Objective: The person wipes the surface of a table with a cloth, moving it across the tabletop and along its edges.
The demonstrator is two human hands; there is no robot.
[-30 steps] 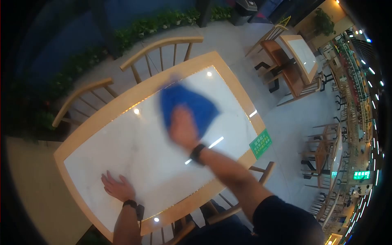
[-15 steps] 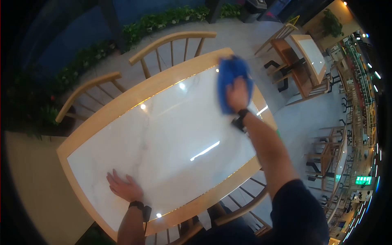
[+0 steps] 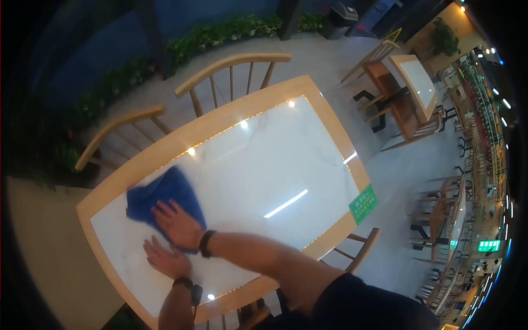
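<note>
A blue cleaning cloth (image 3: 175,193) lies spread on the white marble-look tabletop (image 3: 264,159), toward its left end. My right hand (image 3: 179,223) holds the cloth down against the surface, its fingers spread over the cloth. Just below it, my left hand (image 3: 166,259) rests on the bare tabletop with fingers apart, holding nothing. The two hands are close together, and the cloth's lower edge runs under my right palm. Each wrist wears a dark band.
Wooden chairs (image 3: 234,59) stand along the far side, and another chair (image 3: 360,250) is at the near side. A green sign (image 3: 362,204) sits at the table's right corner. A grey bin (image 3: 340,21), plants (image 3: 220,36) and another table (image 3: 418,82) are farther off.
My right hand has swept the cloth from the table's far right end to its left end, near my left hand. The left hand has stayed about in place. The green sign now shows fully.
</note>
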